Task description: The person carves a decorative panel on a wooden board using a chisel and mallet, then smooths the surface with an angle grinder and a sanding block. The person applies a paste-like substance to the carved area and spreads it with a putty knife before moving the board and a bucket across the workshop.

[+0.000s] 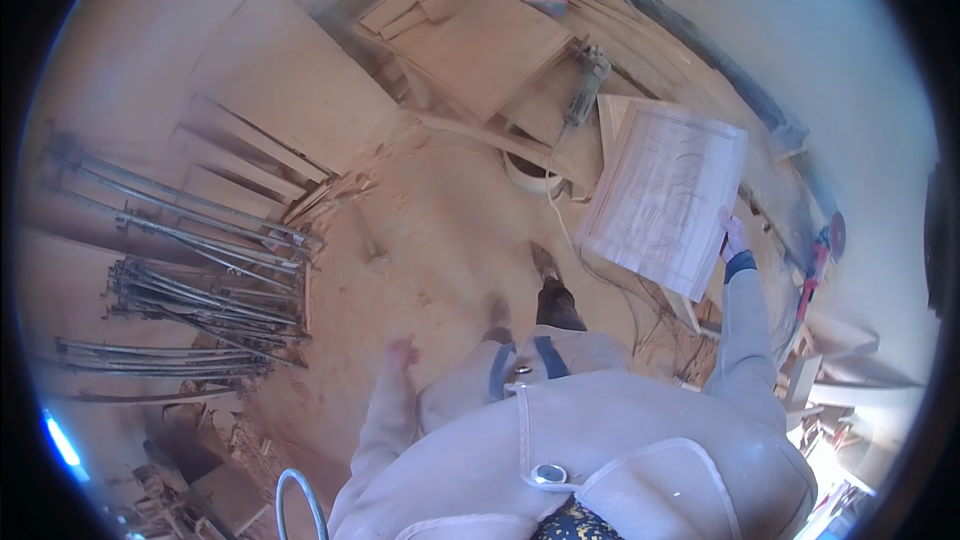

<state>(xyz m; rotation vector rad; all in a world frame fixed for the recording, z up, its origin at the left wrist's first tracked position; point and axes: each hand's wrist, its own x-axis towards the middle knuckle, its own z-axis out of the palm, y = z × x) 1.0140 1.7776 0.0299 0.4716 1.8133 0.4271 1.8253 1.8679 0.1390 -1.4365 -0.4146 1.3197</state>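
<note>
Right hand (pixel 735 232): clamped on the right-hand edge of one wooden panel (pixel 662 198), pale, marked with curving dark grain inside a rectangular border; panel tilted beside the cluttered bench, to the person's front right. Left hand (pixel 402 352): hanging low above the dusty floor (pixel 430 250); fingers too blurred to tell whether apart or together. Containers: one small cardboard box (pixel 545 4), reddish sides, pale flap raised, interior dark, contents indiscernible, at the far side of the board stack (pixel 490 45); one round tub (pixel 540 183), pale-rimmed, partly hidden under the bench edge, contents not discernible. Near the panel: one green power tool (pixel 588 85), its pale cord running down toward the floor.
</note>
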